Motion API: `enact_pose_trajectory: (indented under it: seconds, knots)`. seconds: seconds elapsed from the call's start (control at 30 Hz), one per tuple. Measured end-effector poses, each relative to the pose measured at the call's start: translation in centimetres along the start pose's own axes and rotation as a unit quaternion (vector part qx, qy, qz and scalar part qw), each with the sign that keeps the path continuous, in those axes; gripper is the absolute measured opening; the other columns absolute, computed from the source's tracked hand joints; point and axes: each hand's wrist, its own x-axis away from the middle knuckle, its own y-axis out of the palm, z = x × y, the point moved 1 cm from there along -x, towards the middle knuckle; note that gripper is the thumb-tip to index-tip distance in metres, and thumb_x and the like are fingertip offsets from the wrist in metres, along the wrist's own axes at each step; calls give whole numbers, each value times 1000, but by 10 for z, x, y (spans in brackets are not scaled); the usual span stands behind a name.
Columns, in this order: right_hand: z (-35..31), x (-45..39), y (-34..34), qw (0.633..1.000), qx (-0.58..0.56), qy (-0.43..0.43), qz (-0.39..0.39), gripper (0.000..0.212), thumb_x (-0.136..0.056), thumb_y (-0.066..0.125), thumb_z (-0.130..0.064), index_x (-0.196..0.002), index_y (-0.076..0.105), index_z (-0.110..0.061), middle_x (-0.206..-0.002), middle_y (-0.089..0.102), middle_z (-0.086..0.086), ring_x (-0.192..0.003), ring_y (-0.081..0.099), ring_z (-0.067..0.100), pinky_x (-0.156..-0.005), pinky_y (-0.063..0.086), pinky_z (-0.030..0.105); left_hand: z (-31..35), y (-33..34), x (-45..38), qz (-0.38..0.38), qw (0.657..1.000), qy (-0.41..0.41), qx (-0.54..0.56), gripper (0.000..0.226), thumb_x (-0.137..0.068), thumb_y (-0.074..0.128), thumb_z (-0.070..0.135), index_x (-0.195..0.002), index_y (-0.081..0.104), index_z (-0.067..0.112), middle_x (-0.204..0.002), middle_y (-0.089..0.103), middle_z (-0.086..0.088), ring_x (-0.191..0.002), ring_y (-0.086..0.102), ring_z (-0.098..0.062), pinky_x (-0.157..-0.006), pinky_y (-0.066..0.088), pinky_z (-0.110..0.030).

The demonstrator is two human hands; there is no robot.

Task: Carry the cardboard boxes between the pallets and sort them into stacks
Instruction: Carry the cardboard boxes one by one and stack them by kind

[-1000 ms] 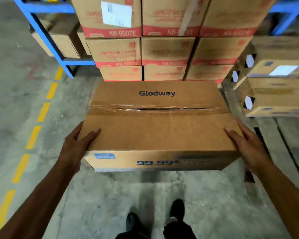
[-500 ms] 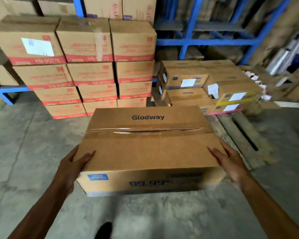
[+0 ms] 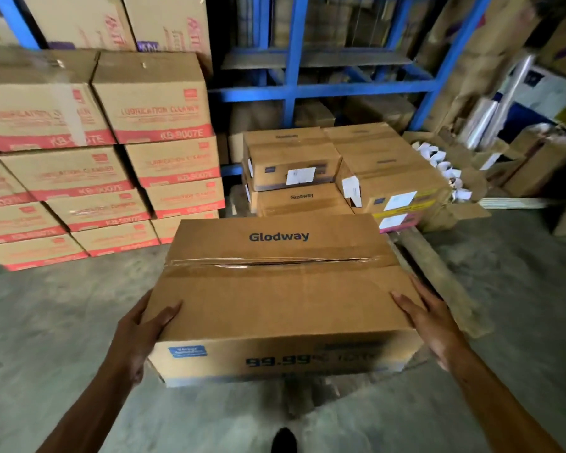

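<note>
Glodway box (image 3: 275,299) between both hands; left (image 3: 134,341) and right (image 3: 435,325) gripping its sides

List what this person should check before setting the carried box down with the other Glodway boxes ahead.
1. Left hand holds the box's left end: ok.
2. Right hand holds the right end: ok.
3. Box carried level: ok.
4. Tape on top sealed: not ok, it gapes along the middle.
5. Free flat spot on the Glodway stack: ok, the lower front box has a bare top.
6. Floor path under the box: cannot tell, the box hides it.
</note>
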Motion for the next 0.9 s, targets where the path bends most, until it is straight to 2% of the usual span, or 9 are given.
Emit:
enact_pose_trajectory:
  seconds: [0.07, 0.13, 0.2, 0.37, 0.5, 0.63, 0.7, 0.8, 0.9]
  knots:
    - [-12, -49, -18, 1000, 7, 8, 5, 82, -66, 74, -60, -138, 45, -34, -128, 58, 2, -112, 57, 22, -101, 45, 40, 12, 46, -26, 2, 1000, 0, 14, 53, -84, 69, 17, -134, 52, 22, -111, 66, -11, -88, 67, -28, -77, 51, -35]
    - [-28, -103, -35, 1000, 13, 4, 11, 63, -83, 68, -36, -141, 44, -27, -127, 57, 5, -111, 56, 23, -95, 45, 35, 25, 86, -56, 7, 1000, 6, 19, 53, -84, 69, 15, -134, 52, 20, -113, 66, -12, -89, 67, -28, -81, 51, -36]
    - [-37, -147, -44, 1000, 24, 0, 10, 57, -88, 64, -28, -142, 43, -25, -126, 56, 4, -108, 55, 22, -90, 44, 32, 36, 117, -84, 7, 1000, -1, 11, 56, -83, 70, 16, -136, 51, 19, -118, 64, -12, -93, 66, -30, -83, 51, -38]
    - [-60, -278, -52, 1000, 21, -11, 3, 55, -89, 63, -29, -141, 44, -28, -120, 55, -4, -102, 55, 16, -85, 43, 29, 54, 191, -168, 22, 1000, -2, 1, 58, -84, 70, 20, -138, 48, 21, -123, 62, -9, -96, 66, -28, -80, 51, -35]
    - [-47, -420, -35, 999, 39, -23, -5, 56, -84, 68, -38, -136, 49, -34, -130, 56, -2, -112, 55, 16, -95, 44, 33, 46, 253, -264, 50, 998, -16, -27, 64, -83, 70, 26, -141, 45, 23, -127, 61, -5, -97, 66, -26, -77, 52, -35]
    - [-14, -568, -2, 999, 17, -7, -33, 57, -87, 66, -19, -140, 46, -23, -132, 54, -4, -117, 51, 10, -87, 45, 13, 17, 316, -374, 92, 994, -46, -33, 58, -82, 71, 22, -136, 50, 26, -120, 65, -4, -96, 66, -25, -84, 51, -36]
    - [-1, -633, 6, 999, 24, -7, -39, 57, -87, 66, -17, -139, 47, -26, -132, 54, -6, -115, 53, 9, -78, 47, 4, 0, 347, -424, 111, 992, -51, -36, 53, -83, 69, 18, -133, 52, 27, -114, 67, -3, -92, 67, -21, -78, 53, -29]
    - [7, -709, 14, 998, 33, -42, -40, 60, -86, 67, -16, -140, 45, -28, -133, 50, -12, -115, 52, 6, -89, 46, 14, -15, 386, -484, 124, 991, -29, -43, 41, -87, 64, 15, -124, 57, 32, -107, 67, 6, -81, 67, -5, -63, 54, -13]
    - [22, -776, 23, 993, 67, -86, -45, 65, -84, 69, -24, -143, 41, -25, -137, 44, -15, -120, 48, 1, -90, 44, 5, -37, 425, -533, 92, 993, -21, -67, 57, -79, 67, 26, -133, 49, 34, -121, 63, 4, -97, 63, -8, -74, 53, -12]
